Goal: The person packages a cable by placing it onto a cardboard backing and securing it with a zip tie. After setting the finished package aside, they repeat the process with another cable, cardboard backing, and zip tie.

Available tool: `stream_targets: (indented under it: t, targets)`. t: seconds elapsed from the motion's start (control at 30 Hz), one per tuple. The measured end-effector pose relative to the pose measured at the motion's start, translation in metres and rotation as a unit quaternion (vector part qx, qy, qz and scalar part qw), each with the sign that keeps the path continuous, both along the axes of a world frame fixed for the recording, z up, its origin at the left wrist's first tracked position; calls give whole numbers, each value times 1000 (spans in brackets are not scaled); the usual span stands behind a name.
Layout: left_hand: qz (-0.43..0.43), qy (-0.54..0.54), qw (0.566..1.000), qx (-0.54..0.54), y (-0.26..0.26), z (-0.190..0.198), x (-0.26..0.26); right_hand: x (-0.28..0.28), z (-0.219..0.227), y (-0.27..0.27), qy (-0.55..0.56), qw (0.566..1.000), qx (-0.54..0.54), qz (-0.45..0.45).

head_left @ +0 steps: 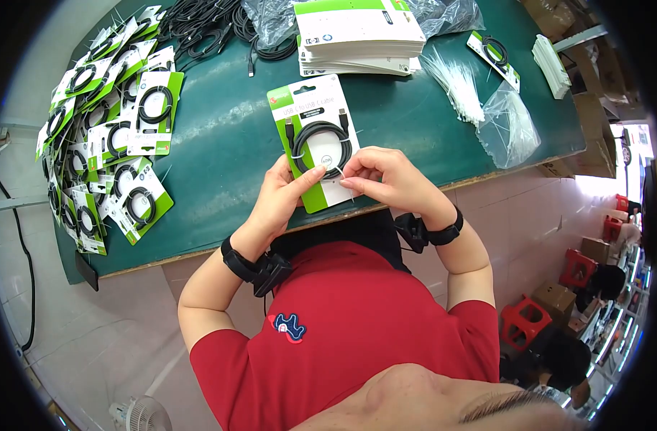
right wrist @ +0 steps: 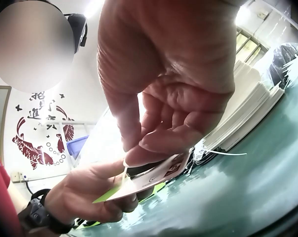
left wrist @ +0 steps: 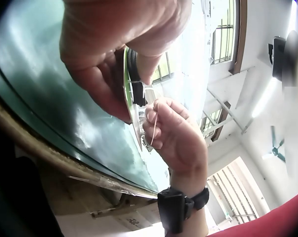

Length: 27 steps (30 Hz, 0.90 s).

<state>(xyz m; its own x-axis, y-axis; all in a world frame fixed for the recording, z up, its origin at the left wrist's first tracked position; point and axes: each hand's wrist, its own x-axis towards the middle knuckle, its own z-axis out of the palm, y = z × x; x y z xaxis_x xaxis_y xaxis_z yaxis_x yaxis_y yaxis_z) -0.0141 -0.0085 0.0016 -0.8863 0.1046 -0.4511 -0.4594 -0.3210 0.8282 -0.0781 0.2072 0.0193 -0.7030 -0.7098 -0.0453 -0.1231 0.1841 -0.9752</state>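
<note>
A green-and-white cable card point(head_left: 310, 100) stands over the table's near edge with a coiled black USB cable point(head_left: 297, 146) on its front. My left hand point(head_left: 272, 197) grips the card's lower left side, thumb on the front over the coil and fingers behind. At the coil's lower right, my right hand point(head_left: 394, 179) pinches a thin white cable tie point(left wrist: 155, 129) between thumb and index finger. The tie's loose end sticks out below the fingertips. In the right wrist view, the right hand point(right wrist: 171, 74) covers part of the coil.
Carded cables point(head_left: 138, 201) are piled on the left of the green table point(head_left: 221, 144). Behind are loose black cables point(head_left: 199, 25) and a stack of blank cards point(head_left: 361, 36). White cable ties point(head_left: 454, 86), a plastic bag point(head_left: 512, 126) and another carded cable point(head_left: 494, 54) lie to the right.
</note>
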Motion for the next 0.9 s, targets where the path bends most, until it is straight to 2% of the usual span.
stream_targets:
  t: [0.07, 0.2, 0.33, 0.43, 0.47, 0.57, 0.9]
  targets:
    - [0, 8, 1000, -14, 0, 0, -1, 0, 2, 0, 17, 1000, 26, -1]
    - [-11, 5, 1000, -23, 0, 0, -1, 3, 1, -2, 2, 999, -8, -37]
    - [-5, -1, 1000, -13, 1, 5, -2, 4, -5, -3, 54, 996, -41, -65]
    - [-2, 6, 1000, -10, 2, 4, -3, 7, -13, -7, 141, 981, -53, -121]
    - [0, 9, 1000, -9, 2, 3, -4, 7, -15, -8, 141, 981, -53, -121]
    - [4, 10, 1000, -7, 1, 0, -5, 10, -18, -12, 235, 960, -64, -139]
    - [11, 8, 1000, -5, 0, -1, -7, 10, -26, -15, 316, 937, -75, -128]
